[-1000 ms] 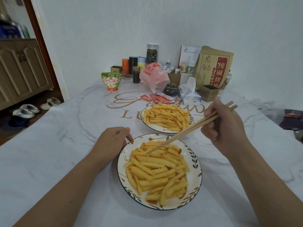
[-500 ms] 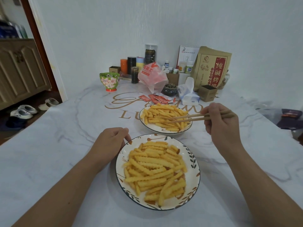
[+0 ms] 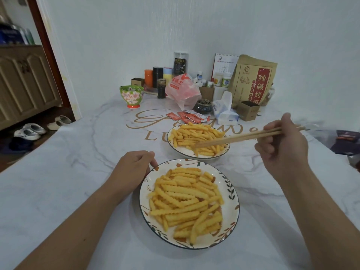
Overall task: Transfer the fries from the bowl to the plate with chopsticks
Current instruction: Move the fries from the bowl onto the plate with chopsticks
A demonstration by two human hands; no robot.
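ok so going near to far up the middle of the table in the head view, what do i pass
plate of fries → bowl of fries → red sauce packets → pink plastic bag → tall dark jar by the wall

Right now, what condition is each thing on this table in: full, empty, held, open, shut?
far bowl: holds fries, chopstick tips dipped in.
near plate: piled with fries.
chopsticks: held in right hand, tips among the far fries.
right hand: closed on the chopsticks.
left hand: fingers curled at the near plate's rim.
tissue pack: open, a tissue sticking up.
brown box: open at top.
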